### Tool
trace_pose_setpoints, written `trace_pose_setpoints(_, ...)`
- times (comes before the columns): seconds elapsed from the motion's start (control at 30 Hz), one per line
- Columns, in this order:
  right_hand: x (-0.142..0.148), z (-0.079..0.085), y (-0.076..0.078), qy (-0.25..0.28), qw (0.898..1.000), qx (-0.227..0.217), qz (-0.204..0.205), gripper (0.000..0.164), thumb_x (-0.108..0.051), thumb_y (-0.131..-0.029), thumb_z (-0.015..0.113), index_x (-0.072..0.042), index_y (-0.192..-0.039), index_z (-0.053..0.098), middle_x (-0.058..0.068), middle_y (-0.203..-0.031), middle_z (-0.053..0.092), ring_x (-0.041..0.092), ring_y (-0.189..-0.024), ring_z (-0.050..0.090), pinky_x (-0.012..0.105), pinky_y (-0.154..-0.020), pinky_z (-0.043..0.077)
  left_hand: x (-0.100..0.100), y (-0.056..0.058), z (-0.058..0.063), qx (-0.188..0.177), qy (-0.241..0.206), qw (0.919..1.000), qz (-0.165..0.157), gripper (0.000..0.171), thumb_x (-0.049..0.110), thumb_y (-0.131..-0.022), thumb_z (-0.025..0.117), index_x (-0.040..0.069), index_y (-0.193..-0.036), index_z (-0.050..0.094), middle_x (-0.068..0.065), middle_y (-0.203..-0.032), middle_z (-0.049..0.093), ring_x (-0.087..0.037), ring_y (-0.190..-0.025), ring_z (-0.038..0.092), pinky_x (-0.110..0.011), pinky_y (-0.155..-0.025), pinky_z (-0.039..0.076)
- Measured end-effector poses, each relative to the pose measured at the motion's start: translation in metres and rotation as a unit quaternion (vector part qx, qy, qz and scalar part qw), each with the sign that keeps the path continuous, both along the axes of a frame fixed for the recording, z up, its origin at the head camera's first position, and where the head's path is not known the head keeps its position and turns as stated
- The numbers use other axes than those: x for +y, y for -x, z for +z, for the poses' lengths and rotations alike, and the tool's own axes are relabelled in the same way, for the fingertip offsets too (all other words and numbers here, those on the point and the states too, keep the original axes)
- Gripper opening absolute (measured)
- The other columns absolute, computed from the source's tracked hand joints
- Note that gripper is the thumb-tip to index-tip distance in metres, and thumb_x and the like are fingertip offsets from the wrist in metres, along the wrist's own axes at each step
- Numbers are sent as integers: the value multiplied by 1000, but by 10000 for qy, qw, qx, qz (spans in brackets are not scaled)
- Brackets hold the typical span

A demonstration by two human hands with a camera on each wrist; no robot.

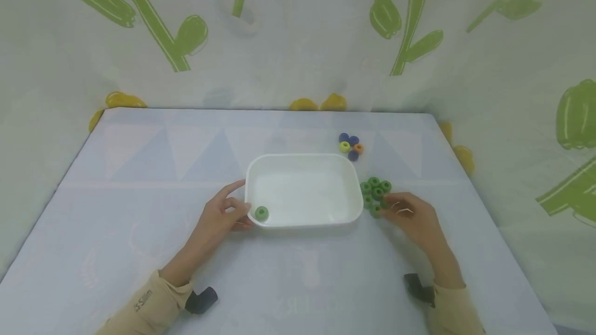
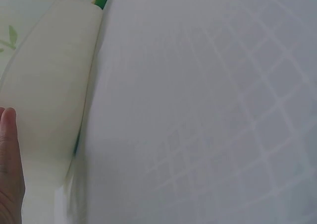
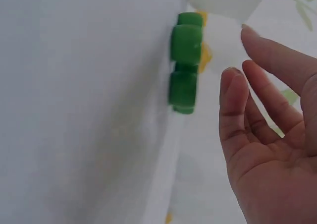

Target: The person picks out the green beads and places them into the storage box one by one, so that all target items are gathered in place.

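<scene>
A shallow white tray (image 1: 302,190) lies in the middle of the table, with one green bead (image 1: 262,213) inside at its near left corner. At the tray's left end my left hand (image 1: 223,212) grips the rim, the thumb on top. Just right of the tray, several green beads (image 1: 377,193) sit in a cluster. My right hand (image 1: 418,221) hovers beside them with fingers loosely bent. In the right wrist view, the thumb and fingers are apart, with nothing between them, and a gap separates them from the green beads (image 3: 186,45).
Beyond the tray's far right corner is a small group of two blue beads, a yellow bead (image 1: 344,147), an orange bead (image 1: 358,148) and a dark bead (image 1: 353,155). A pale patterned cloth covers the table (image 1: 307,273). Leaf-print curtain (image 1: 298,40) hangs behind it.
</scene>
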State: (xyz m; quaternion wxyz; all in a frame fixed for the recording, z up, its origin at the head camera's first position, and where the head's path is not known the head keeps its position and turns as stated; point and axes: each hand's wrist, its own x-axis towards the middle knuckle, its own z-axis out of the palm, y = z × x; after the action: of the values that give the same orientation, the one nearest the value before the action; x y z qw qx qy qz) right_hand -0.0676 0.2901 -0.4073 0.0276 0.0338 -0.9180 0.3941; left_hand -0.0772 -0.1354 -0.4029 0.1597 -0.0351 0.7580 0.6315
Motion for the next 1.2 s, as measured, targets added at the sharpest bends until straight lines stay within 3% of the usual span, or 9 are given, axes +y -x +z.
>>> trace_pose_setpoints(0.23,3,-9,-5,-413,9991,-18,-3,34,-13,-86,79,-4,-116,69,14,-113,72,-9,-88,60,16,-77,58,-2,-1,0,-17,-110,9999,29,64,15,-98,61,16,-155,34,4,-84,63,-13,-77,73,-29,-79,65)
trace_pose_setpoints(0.43,-4,-11,-4,-584,9982,-72,-126,37,-14,-86,79,-4,-120,67,14,-117,72,17,-97,68,18,-80,57,-2,-1,-1,-1,-124,9999,31,63,15,-98,61,16,-155,34,3,-84,63,-13,-77,73,-29,-78,65)
trace_pose_setpoints(0.57,-9,-9,-2,-720,9969,-271,-187,40,-15,-88,77,-2,-124,66,17,-120,70,31,-103,68,31,-86,60,-2,-1,-1,4,-108,9999,38,63,15,-98,61,16,-155,34,2,-85,63,-14,-77,73,-30,-78,65)
trace_pose_setpoints(0.67,-11,-11,-1,-757,9966,-279,-177,41,-16,-88,77,-1,-124,65,18,-120,71,33,-104,69,42,-88,61,-2,-1,-1,15,-120,9999,57,63,15,-98,61,16,-155,35,2,-85,63,-14,-77,73,-29,-78,65)
trace_pose_setpoints(1.2,-11,-18,-2,-950,9946,-308,-265,42,-19,-87,78,-3,-124,65,18,-117,71,32,-101,69,46,-87,61,0,0,-2,2,-132,9999,37,63,16,-98,61,17,-155,35,2,-85,64,-14,-76,74,-29,-78,65)
